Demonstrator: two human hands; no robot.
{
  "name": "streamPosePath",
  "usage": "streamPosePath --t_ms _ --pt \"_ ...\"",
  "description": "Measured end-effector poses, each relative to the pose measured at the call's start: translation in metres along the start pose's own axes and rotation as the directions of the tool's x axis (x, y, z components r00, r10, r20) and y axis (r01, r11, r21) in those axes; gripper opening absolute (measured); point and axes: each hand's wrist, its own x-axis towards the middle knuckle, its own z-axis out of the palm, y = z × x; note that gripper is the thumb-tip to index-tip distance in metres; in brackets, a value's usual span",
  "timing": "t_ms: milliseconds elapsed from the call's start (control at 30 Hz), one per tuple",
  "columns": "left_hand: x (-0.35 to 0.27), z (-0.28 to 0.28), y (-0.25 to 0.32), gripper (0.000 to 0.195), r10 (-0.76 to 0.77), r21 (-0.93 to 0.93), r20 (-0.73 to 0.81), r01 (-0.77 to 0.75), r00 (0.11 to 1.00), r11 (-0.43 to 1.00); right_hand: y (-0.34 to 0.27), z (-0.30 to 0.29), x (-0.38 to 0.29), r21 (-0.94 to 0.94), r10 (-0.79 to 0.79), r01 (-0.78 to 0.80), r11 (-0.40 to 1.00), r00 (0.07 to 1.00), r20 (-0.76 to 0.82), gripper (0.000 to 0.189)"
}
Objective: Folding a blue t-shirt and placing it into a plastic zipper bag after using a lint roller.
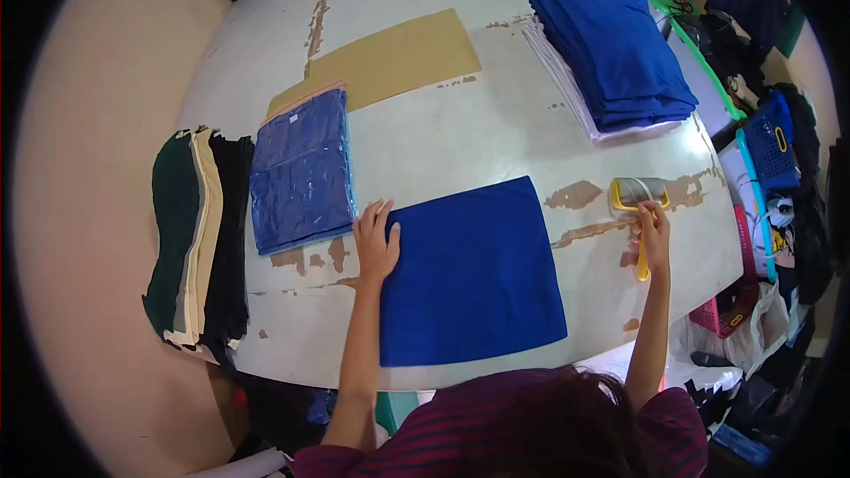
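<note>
Flat before me lies a folded blue cloth, likely a garment, its near edge close to the table's front. My left hand rests at its upper left corner, thumb apart from the fingers, with nothing held. Just beyond those fingertips is a folded blue garment in a clear plastic bag. Off to the right, my right hand grips the yellow handle of a lint roller. The grey roller head points away from me, at or just over the tabletop; I cannot tell whether it touches.
Folded blue shirts are stacked on paler fabric at the back right. A tan cardboard sheet lies behind the bagged garment. Dark green, cream and black garments line the left side by the wall. Baskets stand beyond the worn white table's right edge.
</note>
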Motion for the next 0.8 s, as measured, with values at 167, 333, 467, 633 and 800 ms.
streamPosePath --t_ms 167,333,467,633,800 --pt "0.027 -0.003 -0.014 0.041 0.102 0.011 0.265 -0.109 0.959 0.994 0.001 -0.004 -0.01 -0.276 -0.209 0.195 0.941 0.978 -0.022 0.033" --pt "0.041 -0.012 -0.027 0.035 0.048 0.052 0.42 -0.077 0.906 0.996 -0.008 0.027 -0.018 -0.786 -0.615 0.21 0.581 0.746 -0.256 0.039" --pt "0.057 -0.018 -0.031 0.039 -0.111 0.184 0.621 -0.006 0.776 0.983 -0.012 0.113 -0.006 -0.421 -0.721 0.819 0.389 0.556 0.414 0.039" --pt "0.065 -0.014 -0.032 0.048 -0.181 0.406 0.677 -0.157 0.713 0.9 -0.03 0.203 0.012 -0.426 -0.471 0.79 0.44 0.607 0.64 0.042" --pt "0.071 -0.029 -0.04 0.043 -0.125 0.297 0.717 -0.138 0.686 0.945 -0.042 0.207 0.032 -0.407 -0.283 0.825 0.393 0.529 0.8 0.021"
